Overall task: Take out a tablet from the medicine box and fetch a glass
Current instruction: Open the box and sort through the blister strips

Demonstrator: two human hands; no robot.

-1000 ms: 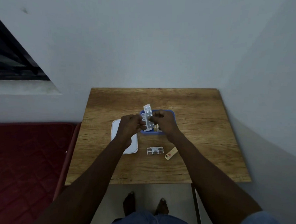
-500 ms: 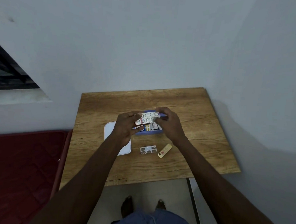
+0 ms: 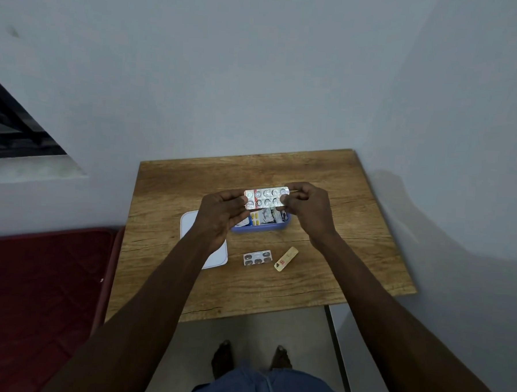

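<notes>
A silver blister strip (image 3: 266, 197) with two rows of tablets is held level above the blue medicine box (image 3: 261, 226). My left hand (image 3: 220, 214) pinches its left end and my right hand (image 3: 309, 209) pinches its right end. The open box sits mid-table with more strips and yellow tablets inside, partly hidden by my hands. No glass is in view.
The box's white lid (image 3: 215, 258) lies on the wooden table (image 3: 321, 283) left of the box, under my left forearm. A small dark blister strip (image 3: 257, 258) and a cream sachet (image 3: 286, 258) lie in front. Red mattress (image 3: 36, 289) at left, wall behind.
The strip stood upright between my hands a second ago; now it is turned horizontal and lifted slightly, face toward me. The view has shifted a little.
</notes>
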